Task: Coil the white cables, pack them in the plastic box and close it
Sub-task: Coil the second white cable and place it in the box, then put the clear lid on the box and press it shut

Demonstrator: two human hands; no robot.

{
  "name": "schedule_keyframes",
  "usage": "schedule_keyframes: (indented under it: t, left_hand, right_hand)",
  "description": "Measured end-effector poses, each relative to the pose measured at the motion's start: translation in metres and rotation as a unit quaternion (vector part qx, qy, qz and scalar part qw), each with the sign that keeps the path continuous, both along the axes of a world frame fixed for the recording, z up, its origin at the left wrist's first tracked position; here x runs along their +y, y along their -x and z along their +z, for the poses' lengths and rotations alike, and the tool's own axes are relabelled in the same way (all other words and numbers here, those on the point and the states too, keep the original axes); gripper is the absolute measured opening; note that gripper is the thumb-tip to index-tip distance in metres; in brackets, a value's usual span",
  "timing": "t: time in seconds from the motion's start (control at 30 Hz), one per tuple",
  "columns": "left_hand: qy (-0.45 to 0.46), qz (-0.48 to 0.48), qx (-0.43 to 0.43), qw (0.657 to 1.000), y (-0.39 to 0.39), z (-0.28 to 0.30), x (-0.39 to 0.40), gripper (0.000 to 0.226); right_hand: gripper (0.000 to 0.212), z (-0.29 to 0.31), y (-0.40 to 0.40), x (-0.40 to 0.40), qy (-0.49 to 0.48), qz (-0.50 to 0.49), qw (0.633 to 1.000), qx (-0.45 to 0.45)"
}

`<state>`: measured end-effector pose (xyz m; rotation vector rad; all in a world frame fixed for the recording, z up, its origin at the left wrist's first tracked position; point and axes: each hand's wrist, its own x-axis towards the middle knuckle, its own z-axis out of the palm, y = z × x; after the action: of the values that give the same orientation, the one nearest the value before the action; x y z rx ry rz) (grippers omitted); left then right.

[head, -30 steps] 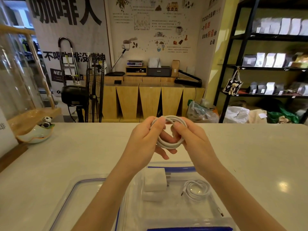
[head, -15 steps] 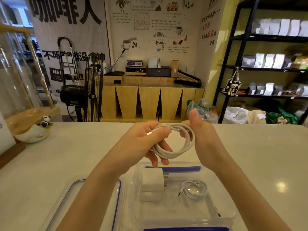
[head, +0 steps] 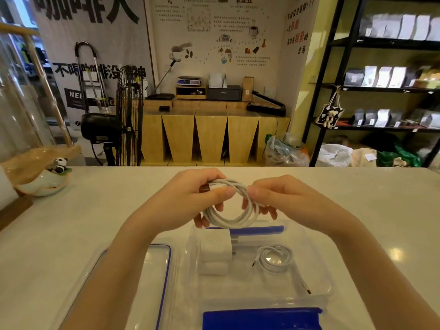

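A head-worn camera looks forward and down over a pale counter (head: 71, 234) at two bare hands raised side by side above an open clear plastic box (head: 316, 263). The left hand (head: 190, 201) pinches the top of a coiled white cable (head: 228, 217) between thumb and curled fingers, with the cable's dark-tipped plug (head: 205, 188) poking out beside the thumb. The right hand (head: 281, 196) grips the other side of the same coil, its thumb pressed along the top strands and its fingers curled underneath through the loop. The coil hangs down between the two hands as a rough ring of several turns, held in the air just above the far edge of the box. Inside the box, a white charger block (head: 216, 246) sits toward the left with its metal prongs pointing right, and a second coiled white cable (head: 275, 258) lies to the right of it, one loose end trailing toward the near right corner. Blue clip flaps run along the near and far edges of the box. The clear lid (head: 157, 263), edged with a blue seal, lies flat on the counter just left of the box, partly hidden by the left forearm. A small panda figurine (head: 59, 164) sits in a dish at the far left of the counter.
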<state>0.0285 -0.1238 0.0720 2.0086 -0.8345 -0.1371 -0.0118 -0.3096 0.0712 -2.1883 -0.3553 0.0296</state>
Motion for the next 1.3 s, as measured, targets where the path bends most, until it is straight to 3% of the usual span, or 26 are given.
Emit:
schedule_keyframes:
  t: [0.17,0.27,0.37,0.6,0.73,0.9,1.13,1.3]
  left_hand:
    - [-0.06,-0.02,0.038,0.997,-0.001,-0.012,-0.008,0.011]
    - [-0.134,-0.056,0.086,0.986,0.001,-0.022,-0.009,0.015]
    - [-0.194,-0.063,0.073,0.976,0.004,-0.036,-0.012,0.017]
    - [-0.254,-0.093,-0.041,0.962,0.025,-0.06,-0.003,0.02]
    - [-0.277,-0.1,-0.088,0.951,0.035,-0.067,0.003,0.025]
    - [-0.306,-0.128,-0.065,0.941,0.032,-0.065,-0.002,0.03]
    - [-0.375,-0.197,-0.029,0.905,0.028,-0.063,-0.013,0.027]
    - [-0.338,-0.19,0.01,0.922,0.029,-0.061,-0.008,0.028]
  right_hand:
    - [0.026,-0.016,0.0,-0.013,-0.048,0.055,0.994,0.079]
    - [0.021,-0.029,0.006,-0.018,-0.034,0.091,0.986,0.136]
    - [0.02,-0.04,0.009,-0.019,0.01,0.092,0.983,0.159]
    - [0.019,-0.055,0.022,-0.016,0.146,0.092,0.984,0.04]
    - [0.026,-0.062,0.033,-0.008,0.293,0.132,0.944,-0.077]
    - [0.027,-0.064,0.032,-0.007,0.341,0.154,0.921,-0.11]
    - [0.019,-0.067,0.021,-0.005,0.359,0.188,0.913,-0.051]
    - [0.024,-0.06,0.014,-0.009,0.313,0.202,0.927,0.053]
